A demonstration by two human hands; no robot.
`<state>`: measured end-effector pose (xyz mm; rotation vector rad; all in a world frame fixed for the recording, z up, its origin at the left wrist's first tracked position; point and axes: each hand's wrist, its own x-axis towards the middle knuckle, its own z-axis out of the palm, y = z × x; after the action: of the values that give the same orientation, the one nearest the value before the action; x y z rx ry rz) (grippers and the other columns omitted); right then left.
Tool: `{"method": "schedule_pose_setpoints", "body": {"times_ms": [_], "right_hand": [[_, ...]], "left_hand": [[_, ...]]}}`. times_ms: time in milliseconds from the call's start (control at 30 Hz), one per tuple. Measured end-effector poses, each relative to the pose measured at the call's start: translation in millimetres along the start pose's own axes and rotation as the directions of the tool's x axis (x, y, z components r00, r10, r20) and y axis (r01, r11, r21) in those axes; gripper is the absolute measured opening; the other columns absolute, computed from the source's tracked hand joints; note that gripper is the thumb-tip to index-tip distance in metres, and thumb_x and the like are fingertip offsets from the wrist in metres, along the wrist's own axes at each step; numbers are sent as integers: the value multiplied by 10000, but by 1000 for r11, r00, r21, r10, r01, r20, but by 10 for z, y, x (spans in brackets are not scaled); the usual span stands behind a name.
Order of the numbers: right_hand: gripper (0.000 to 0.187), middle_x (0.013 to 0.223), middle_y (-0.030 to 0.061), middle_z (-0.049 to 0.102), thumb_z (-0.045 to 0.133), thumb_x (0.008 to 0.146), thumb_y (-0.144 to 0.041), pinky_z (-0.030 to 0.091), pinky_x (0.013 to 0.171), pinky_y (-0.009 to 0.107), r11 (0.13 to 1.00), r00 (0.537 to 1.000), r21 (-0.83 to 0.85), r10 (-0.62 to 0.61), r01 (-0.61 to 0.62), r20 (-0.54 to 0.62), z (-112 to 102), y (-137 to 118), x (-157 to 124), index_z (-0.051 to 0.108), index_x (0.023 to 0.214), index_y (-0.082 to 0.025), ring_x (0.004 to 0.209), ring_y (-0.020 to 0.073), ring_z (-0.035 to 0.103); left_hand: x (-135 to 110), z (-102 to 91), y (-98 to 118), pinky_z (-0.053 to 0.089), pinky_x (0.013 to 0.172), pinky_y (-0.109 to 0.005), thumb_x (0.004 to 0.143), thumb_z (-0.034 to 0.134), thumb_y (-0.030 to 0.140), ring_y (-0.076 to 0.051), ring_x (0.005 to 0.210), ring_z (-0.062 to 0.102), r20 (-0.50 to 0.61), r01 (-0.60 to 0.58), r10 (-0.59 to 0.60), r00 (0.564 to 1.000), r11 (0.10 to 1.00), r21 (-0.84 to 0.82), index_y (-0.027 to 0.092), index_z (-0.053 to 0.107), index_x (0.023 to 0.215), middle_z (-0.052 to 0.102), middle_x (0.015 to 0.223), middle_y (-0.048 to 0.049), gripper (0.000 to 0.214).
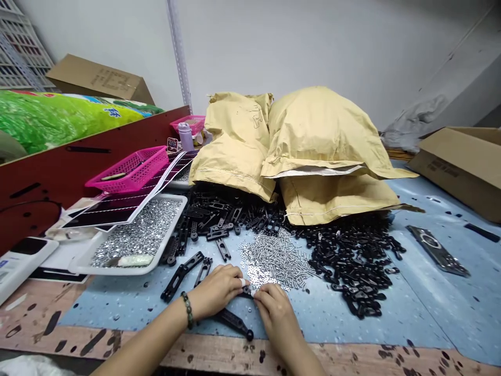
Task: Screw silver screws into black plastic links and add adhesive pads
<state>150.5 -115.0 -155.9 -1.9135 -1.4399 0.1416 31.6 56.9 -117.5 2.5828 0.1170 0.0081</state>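
White calculator [21, 263], 9 o'clock from the hands, at the left edge of the blue-matted surface [321, 324]. White tray [133, 270], 10 o'clock, filled with silver washers [135, 235]. Pink basket [129, 168], 11 o'clock, just behind the tray. Left hand [214, 292]: beaded bracelet [188, 309] at the wrist, white tape [242, 282] on one finger; grip narrow, fingertips pinching a small black link [246, 291] directly ahead of the body. Long black bar [234, 322]: just below the hands, long axis pointing toward 4 o'clock, round end nearer the right hand. Right hand [276, 313]: grip narrow, fingertips closing on the same link from the 3 o'clock side. Silver screws [276, 258]: loose heap, 1 o'clock, just ahead of the hands. Tan paper sacks [309, 151]: stacked, 12 to 1 o'clock, at the back. Black links [348, 266]: large heap, 2 o'clock. Metal plate [436, 250]: 3 o'clock, well apart. Cardboard box [457, 167]: 2 o'clock, far right.
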Motion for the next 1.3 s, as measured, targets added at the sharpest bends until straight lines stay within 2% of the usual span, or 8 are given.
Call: {"method": "schedule_pose_setpoints", "body": {"times_ms": [200,367,433,567,667,833,1133,1300], "right_hand": [[270,1058,102,610,586,857,-240,442,878,399,996,996,-17,87,-87,-17,141,-174,757,588,1121,-188,1010,257,539],[180,902,85,668,646,766,-158,452,836,382,999,998,-19,39,-38,45,376,-328,1139,685,939,-187,925,262,585],[167,875,29,680,644,781,-184,465,801,292,1000,998,-1,20,-20,61,280,-303,1073,695,933,-233,871,200,611],[196,896,11,687,502,909,-308,477,729,250,986,987,-56,157,-159,-37,-240,108,879,688,953,-262,808,164,632],[271,993,153,646,415,922,-216,437,834,387,891,885,-154,376,-427,-275,-625,626,879,618,1078,-128,927,261,596],[182,922,166,642,585,828,-203,412,840,395,820,809,-174,460,-545,-367,-716,1133,1143,621,983,-115,959,305,571],[242,974,65,675,579,813,-325,490,779,315,951,933,155,296,-267,-206,-502,588,982,679,1004,-215,869,217,629],[254,828,81,688,620,779,-425,488,717,347,915,915,299,340,-269,-216,-395,420,960,694,830,-187,763,243,637]], "left_hand": [[-239,-96,132,424,870,-377,895,541,218,-240,938,587,12,47,-47,999,999,7,242,662,999,650,960,-42,161],[-316,-249,-72,377,1000,-434,915,426,222,-282,1184,486,-361,152,-99,927,981,120,220,523,1250,561,1262,-106,349],[-227,-263,-202,285,1065,-498,889,425,191,-307,1261,423,-400,147,-48,915,964,221,208,470,1307,515,1329,-124,421],[22,-239,-236,396,941,-492,896,350,172,-312,1053,589,-279,188,-146,949,974,127,185,491,1241,647,1103,-138,373],[137,-243,-74,460,780,-403,929,384,339,-314,951,624,-226,298,-331,916,940,-167,215,410,1275,649,1081,-127,368],[239,-235,136,416,685,-332,915,402,450,-249,779,594,-188,248,-321,928,911,-330,234,532,926,628,882,-54,253],[372,-238,126,382,675,-301,929,344,403,-205,741,551,-154,252,-353,923,856,-451,234,435,895,552,778,5,195],[479,-173,96,387,643,-301,929,339,387,-220,738,560,-126,271,-369,921,838,-474,220,462,961,549,720,11,210]]}}
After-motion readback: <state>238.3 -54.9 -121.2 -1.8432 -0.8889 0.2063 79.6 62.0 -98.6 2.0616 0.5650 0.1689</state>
